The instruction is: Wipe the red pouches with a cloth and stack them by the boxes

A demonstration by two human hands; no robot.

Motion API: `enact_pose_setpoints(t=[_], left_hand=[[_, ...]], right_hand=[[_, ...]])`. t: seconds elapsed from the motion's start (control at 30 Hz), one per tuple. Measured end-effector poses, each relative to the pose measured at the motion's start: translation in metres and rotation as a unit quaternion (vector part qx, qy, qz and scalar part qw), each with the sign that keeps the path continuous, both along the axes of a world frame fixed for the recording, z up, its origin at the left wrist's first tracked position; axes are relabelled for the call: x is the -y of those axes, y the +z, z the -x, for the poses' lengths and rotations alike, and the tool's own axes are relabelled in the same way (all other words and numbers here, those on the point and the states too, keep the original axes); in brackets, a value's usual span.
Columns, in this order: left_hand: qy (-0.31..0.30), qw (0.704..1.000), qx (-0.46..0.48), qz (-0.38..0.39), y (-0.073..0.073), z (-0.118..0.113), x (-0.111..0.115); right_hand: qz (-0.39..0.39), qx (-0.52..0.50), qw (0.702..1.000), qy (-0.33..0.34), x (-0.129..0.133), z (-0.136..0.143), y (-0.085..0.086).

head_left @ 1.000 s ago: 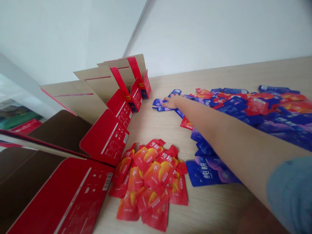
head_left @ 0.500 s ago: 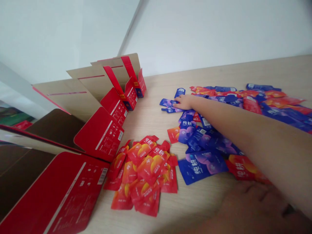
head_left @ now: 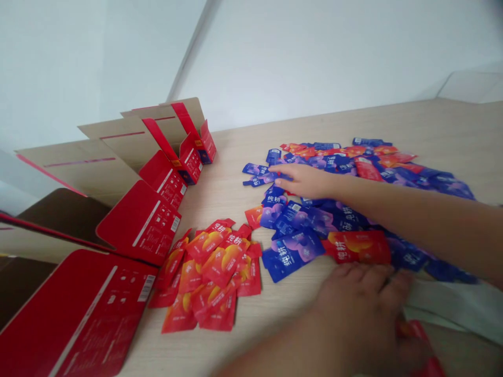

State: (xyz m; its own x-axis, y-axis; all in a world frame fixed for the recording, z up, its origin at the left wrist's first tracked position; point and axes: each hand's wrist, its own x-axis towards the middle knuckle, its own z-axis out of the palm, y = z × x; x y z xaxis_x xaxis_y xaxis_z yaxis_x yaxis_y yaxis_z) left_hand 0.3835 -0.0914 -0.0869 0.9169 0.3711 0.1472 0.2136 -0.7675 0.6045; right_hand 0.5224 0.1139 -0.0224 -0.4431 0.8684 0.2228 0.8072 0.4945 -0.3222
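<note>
- Blue pouches: two lie flat, one just beyond the other, at the left end of the mixed pile, on the table; the right hand rests at their right ends.
- Handling, as I judge it from where I stand: light, soft and floppy, the film probably slick; flat ones would slide over each other. Not brittle, though a hard squeeze in the middle could strain a seam. Best hold: a light pinch at a sealed edge or along one side, thumb against fingers.
- Right hand: palm down, fingers pointing left, its bare forearm stretched low across the pile from the right. Thumb and forefinger stand apart, with blue film showing between them; whether they pinch it I cannot tell.
- Left hand: nearest the viewer, back uppermost, wrist coming from the lower left, blurred. Its fingers look bunched together just before a red pouch; something red shows by the thumb, but I cannot tell whether it is gripped.
- Farther left: a heap of red pouches, then open boxes in a row, flaps raised.
</note>
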Motion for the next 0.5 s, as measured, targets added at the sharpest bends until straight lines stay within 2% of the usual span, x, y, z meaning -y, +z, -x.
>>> enact_pose_setpoints(t=[0.1,0.2,0.27,0.33,0.4,0.5], left_hand=[[0.014,1.0,-0.016,0.0,-0.002,-0.004,0.0],[0.03,0.999,-0.041,-0.019,-0.003,-0.009,0.001],[0.04,0.998,-0.04,-0.035,-0.001,-0.011,0.001],[0.052,0.997,-0.032,-0.046,0.001,-0.012,0.001],[0.062,0.996,-0.039,-0.054,0.003,-0.012,0.001],[0.084,0.993,-0.064,-0.06,0.005,-0.013,0.001]], right_hand=[[-0.011,-0.096,0.995,-0.011,0.107,-0.026,-0.005],[0.008,-0.086,0.995,-0.054,0.201,-0.065,-0.034],[-0.015,-0.075,0.993,-0.089,0.248,-0.09,-0.059],[-0.012,-0.056,0.99,-0.126,0.279,-0.108,-0.079],[0.001,-0.032,0.989,-0.146,0.297,-0.117,-0.092],[-0.019,-0.021,0.987,-0.157,0.304,-0.116,-0.091]])
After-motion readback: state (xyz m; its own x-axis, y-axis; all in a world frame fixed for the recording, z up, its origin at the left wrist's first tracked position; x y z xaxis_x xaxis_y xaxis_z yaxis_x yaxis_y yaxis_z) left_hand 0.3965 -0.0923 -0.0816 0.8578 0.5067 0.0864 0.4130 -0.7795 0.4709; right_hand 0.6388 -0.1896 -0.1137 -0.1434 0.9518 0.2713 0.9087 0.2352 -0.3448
